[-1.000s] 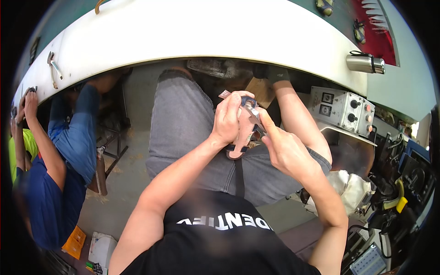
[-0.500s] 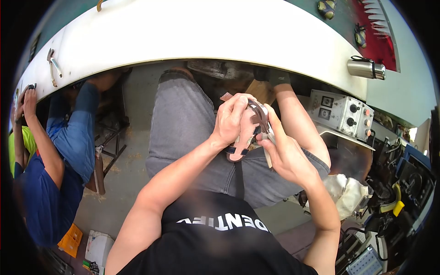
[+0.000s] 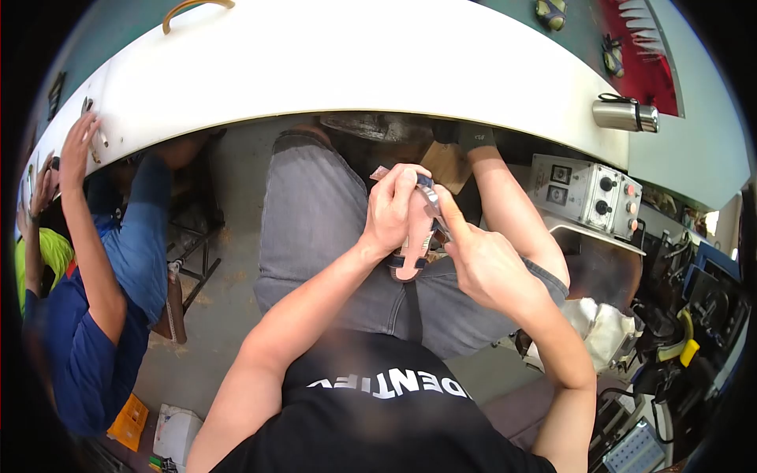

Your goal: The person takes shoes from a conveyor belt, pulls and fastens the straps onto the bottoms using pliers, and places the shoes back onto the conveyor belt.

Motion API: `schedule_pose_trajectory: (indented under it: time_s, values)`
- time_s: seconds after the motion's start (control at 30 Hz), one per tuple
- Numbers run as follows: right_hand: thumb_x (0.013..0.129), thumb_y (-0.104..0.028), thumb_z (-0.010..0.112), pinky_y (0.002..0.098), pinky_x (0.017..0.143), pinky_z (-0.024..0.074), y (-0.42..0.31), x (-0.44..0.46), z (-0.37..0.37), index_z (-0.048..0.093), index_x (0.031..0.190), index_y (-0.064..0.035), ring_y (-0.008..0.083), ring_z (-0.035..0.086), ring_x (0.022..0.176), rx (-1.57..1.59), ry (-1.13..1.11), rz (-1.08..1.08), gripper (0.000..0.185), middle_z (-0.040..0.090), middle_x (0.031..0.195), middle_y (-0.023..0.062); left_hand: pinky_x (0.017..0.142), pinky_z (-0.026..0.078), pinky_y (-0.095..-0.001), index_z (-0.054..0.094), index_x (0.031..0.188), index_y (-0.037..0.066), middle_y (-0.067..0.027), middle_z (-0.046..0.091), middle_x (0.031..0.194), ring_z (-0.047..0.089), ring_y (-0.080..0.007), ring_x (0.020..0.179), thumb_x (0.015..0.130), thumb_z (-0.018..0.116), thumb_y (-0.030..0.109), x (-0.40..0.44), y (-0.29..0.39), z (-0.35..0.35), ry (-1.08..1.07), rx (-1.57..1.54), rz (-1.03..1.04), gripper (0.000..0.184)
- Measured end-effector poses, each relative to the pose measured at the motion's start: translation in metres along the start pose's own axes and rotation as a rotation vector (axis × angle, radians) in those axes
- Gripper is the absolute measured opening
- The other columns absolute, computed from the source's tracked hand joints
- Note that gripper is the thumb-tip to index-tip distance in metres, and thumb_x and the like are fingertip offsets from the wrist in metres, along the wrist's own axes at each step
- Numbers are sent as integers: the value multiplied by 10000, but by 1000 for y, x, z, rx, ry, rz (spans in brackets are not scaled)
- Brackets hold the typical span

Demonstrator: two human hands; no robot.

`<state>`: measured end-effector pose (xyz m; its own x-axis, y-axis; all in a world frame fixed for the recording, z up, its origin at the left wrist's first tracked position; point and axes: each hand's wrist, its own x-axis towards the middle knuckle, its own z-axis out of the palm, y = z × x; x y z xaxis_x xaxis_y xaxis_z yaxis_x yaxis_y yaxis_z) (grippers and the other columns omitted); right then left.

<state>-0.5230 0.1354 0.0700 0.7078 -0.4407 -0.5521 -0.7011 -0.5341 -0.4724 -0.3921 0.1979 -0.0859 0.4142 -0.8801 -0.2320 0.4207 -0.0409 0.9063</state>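
Above my lap, my left hand point(image 3: 392, 209) is wrapped round the toe end of a sandal point(image 3: 419, 225) with a pinkish sole and dark straps. The sandal's rounded end points toward my body. My right hand point(image 3: 481, 256) is closed round a metal hand tool point(image 3: 431, 199) at the sandal's right side. The tool's silvery head touches the strap area near my left fingers. Most of its handle is hidden in my right palm.
A white bench point(image 3: 355, 63) curves ahead, with a steel flask point(image 3: 625, 114) at its right. A control box point(image 3: 585, 195) stands on the right. At the left, a co-worker point(image 3: 95, 347) in blue reaches to the bench near a hand tool point(image 3: 98, 142).
My right hand has turned, and its fingers, looser half a second ago, are closed round the tool again. The co-worker's hand has moved up along the bench to the tool there.
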Motion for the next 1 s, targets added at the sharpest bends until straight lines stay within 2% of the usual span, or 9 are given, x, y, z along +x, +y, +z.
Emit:
schedule_pose_trajectory:
  time_s: [0.23,0.37,0.43,0.47,0.53,0.6,0.77,0.9,1.0]
  values:
    - [960,4,541,472,767,545,-1,-21,-28,72,1620,-51,420,681,784,340,-147,103,813,674,873,248,677,489,-271,658,1075,14,-31,651,830,582,-89,739,1094,435,265,-1,9,0,-68,-25,-54,337]
    - [974,27,547,304,704,540,-18,-18,-50,267,1603,-45,174,632,753,401,455,-50,692,642,1025,129,664,485,-264,657,1080,11,-24,649,821,582,-87,723,1100,434,283,0,2,1,-82,-28,-50,352]
    - [1056,-52,410,236,704,481,-20,-6,-35,122,1622,-23,110,532,736,523,667,-128,637,591,934,75,663,478,-257,657,1083,10,-21,645,819,571,-80,728,1100,431,281,-1,5,1,-66,-30,-47,353]
    - [1029,-18,446,271,711,506,-7,10,-7,149,1615,-12,136,565,749,660,741,-187,657,655,1095,133,663,478,-257,657,1083,10,-21,645,819,571,-80,728,1100,431,281,-1,3,0,-64,-29,-46,353]
    - [956,48,508,398,764,553,14,26,25,200,1601,-8,369,700,823,131,230,-9,717,556,1405,307,655,463,-257,657,1094,10,-21,640,821,554,-76,732,1099,428,277,2,-6,-1,-29,51,38,351]
    - [984,-88,505,552,627,513,20,26,25,180,1616,-103,476,654,720,75,286,-96,711,661,866,289,645,449,-264,659,1093,5,-29,631,795,542,-79,723,1098,422,265,7,-4,2,-12,89,125,351]
    - [939,40,553,345,592,512,-7,17,-11,240,1609,-66,234,592,642,192,587,-122,747,667,903,193,674,488,-288,660,1086,-7,-53,664,802,590,-120,719,1083,403,266,0,8,2,5,69,7,375]
    - [942,-25,570,496,605,519,7,30,39,184,1626,-127,395,661,683,-204,284,-81,792,678,870,213,809,481,-318,665,1072,-7,-82,685,928,610,-166,873,1087,368,274,2,-1,-6,-1,240,207,409]
    - [948,-77,582,517,622,545,9,32,17,131,1634,-211,410,699,777,84,201,-28,832,674,921,292,815,482,-326,664,1095,-8,-88,685,939,611,-175,881,1100,360,306,0,1,-7,-17,190,66,436]
